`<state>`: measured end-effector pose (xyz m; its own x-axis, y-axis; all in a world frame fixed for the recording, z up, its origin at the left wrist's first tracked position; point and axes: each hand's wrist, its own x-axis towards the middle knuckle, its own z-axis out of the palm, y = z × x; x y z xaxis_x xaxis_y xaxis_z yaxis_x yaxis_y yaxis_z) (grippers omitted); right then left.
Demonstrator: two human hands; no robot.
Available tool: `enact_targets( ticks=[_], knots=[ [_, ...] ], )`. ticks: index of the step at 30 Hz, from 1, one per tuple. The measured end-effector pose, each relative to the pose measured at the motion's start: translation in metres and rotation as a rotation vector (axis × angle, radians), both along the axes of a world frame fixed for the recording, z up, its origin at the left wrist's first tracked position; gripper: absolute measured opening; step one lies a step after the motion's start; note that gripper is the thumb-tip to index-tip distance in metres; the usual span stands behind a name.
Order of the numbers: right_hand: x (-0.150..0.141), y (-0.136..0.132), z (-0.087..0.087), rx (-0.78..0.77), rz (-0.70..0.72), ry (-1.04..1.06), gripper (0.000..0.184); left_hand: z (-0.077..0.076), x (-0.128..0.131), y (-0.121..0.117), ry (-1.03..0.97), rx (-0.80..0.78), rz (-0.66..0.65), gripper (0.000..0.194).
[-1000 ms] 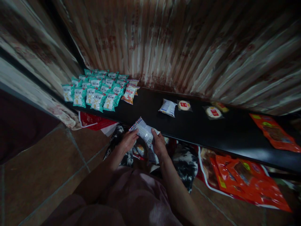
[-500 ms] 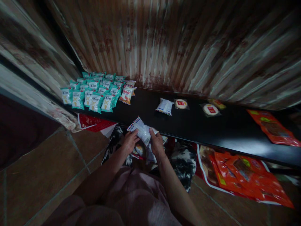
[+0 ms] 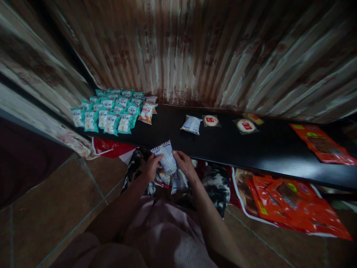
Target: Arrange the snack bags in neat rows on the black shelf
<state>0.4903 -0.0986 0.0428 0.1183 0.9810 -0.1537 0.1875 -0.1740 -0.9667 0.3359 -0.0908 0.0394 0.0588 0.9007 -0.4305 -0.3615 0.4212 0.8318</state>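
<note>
Near the tabletop (image 3: 170, 126), my left hand (image 3: 152, 167) pinches a white packet (image 3: 167, 158); my right hand (image 3: 186, 165) adjoins it, grip too dim to tell.

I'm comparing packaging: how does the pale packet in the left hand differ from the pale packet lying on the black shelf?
The held packet is gripped by the left hand, off the black shelf; the lying packet rests on it. The held packet's visible striped end is its far one; the lying packet's is its near one. Both are pale, with printing.

Mauve top (image 3: 164, 230), black-and-white mottled trousers (image 3: 219, 188)
</note>
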Motion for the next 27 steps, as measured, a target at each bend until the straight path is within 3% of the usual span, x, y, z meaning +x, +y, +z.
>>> enact_targets(
  ticks=[4, 14, 17, 19, 21, 22, 25, 27],
  knots=[
    [0.000, -0.003, -0.002, 0.010, 0.075, 0.067, 0.049, -0.001, 0.002, 0.000, 0.030, 0.003, 0.001, 0.036],
    [-0.001, -0.003, -0.014, 0.073, -0.053, -0.049, 0.052, -0.005, 0.015, -0.011, -0.008, 0.060, -0.083, 0.049],
    [0.000, -0.001, -0.015, 0.081, -0.091, -0.124, 0.053, -0.004, 0.019, -0.016, 0.173, 0.108, -0.056, 0.050],
    [-0.001, 0.001, -0.014, 0.065, -0.117, -0.161, 0.054, -0.001, 0.021, -0.024, 0.479, 0.274, 0.053, 0.055],
    [-0.003, 0.004, -0.012, 0.048, -0.135, -0.159, 0.054, 0.004, 0.024, -0.036, 0.807, 0.559, 0.106, 0.056],
    [-0.006, 0.007, -0.011, 0.041, -0.140, -0.141, 0.055, 0.008, 0.027, -0.043, 0.916, 0.723, 0.050, 0.050],
    [-0.014, 0.015, -0.009, 0.017, -0.151, -0.061, 0.056, 0.018, 0.041, -0.067, 0.980, 1.113, -0.334, 0.034],
    [-0.018, 0.021, -0.009, -0.001, -0.174, -0.019, 0.059, 0.023, 0.051, -0.081, 1.012, 1.096, -0.388, 0.037]
  ],
)
